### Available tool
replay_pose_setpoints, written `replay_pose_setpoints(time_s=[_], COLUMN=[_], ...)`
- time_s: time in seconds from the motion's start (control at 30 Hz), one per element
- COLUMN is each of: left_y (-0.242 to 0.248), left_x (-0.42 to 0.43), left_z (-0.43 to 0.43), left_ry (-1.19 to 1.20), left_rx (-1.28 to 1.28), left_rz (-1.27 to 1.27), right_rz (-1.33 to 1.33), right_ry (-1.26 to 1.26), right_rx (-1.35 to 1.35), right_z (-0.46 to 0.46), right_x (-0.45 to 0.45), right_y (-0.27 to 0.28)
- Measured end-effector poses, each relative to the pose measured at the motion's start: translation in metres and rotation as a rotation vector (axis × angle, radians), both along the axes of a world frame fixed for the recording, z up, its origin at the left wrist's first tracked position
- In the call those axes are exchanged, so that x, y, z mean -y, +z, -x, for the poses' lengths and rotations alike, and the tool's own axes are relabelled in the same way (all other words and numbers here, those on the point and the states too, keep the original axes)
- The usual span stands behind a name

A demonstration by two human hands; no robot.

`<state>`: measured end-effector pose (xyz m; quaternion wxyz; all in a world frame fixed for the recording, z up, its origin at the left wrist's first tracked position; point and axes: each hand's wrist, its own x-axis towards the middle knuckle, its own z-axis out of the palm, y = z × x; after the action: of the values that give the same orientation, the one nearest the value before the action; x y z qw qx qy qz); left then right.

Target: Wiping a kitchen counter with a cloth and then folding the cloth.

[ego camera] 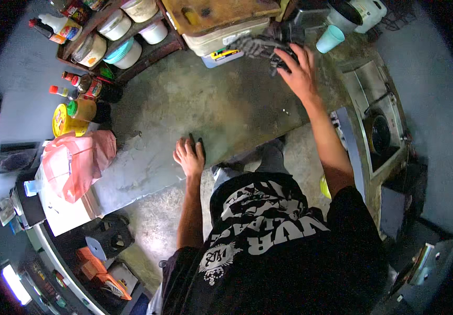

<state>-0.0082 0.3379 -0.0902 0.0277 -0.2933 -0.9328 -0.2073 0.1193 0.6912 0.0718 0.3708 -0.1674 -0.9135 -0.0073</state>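
Observation:
My right hand (pixel 298 73) reaches to the back of the concrete counter (pixel 218 94). Its fingers are curled over a dark grey crumpled bundle (pixel 256 45), perhaps cloth or gloves, with part of it between thumb and fingers. Near the counter's front edge rests my left hand (pixel 189 157), fingertips down. Slim dark shapes (pixel 200 145) show by its thumb and forefinger; whether they are an object or shadow I cannot tell. Behind the bundle stands a lidded plastic bin (pixel 210 41), with a small clear box (pixel 222 59) holding yellow items at its foot.
Shelves at the back left hold tubs (pixel 114 25). Bottles (pixel 88 84), a yellow tub (pixel 67 120) and a pink plastic bag (pixel 78 157) line the left side. A turquoise cup (pixel 330 39) stands right of my right hand. Farther right is a gas stove (pixel 380 126).

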Motion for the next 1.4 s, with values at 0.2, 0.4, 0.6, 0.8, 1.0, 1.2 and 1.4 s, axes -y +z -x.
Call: replay_pose_setpoints(time_s=[0.2, 0.4, 0.6, 0.8, 1.0, 1.2, 1.4], left_y=[0.005, 0.007, 0.001, 0.011, 0.005, 0.002, 0.012], left_x=[-0.110, -0.200, -0.220, -0.220, -0.221, -0.222, -0.224], left_z=[-0.057, -0.068, -0.081, -0.082, -0.082, -0.079, -0.081], left_ry=[-0.070, 0.029, 0.194, 0.183, 0.149, 0.154, 0.143], left_rx=[0.047, 0.108, 0.029, 0.044, 0.039, 0.051, 0.018], left_rz=[-0.038, -0.024, 0.172, 0.253, 0.285, 0.269, 0.233], right_rz=[0.449, 0.484, 0.584, 0.459, 0.527, 0.439, 0.525], right_ry=[0.144, 0.210, 0.059, -0.225, -0.320, -0.190, 0.107], right_rx=[0.293, 0.392, 0.464, 0.487, 0.331, 0.240, 0.414], right_z=[-0.050, -0.082, -0.198, -0.223, -0.136, -0.049, -0.123], right_x=[-0.045, -0.066, -0.116, -0.130, -0.143, -0.117, -0.066], right_y=[-0.142, -0.137, -0.142, -0.142, -0.169, -0.151, -0.153])
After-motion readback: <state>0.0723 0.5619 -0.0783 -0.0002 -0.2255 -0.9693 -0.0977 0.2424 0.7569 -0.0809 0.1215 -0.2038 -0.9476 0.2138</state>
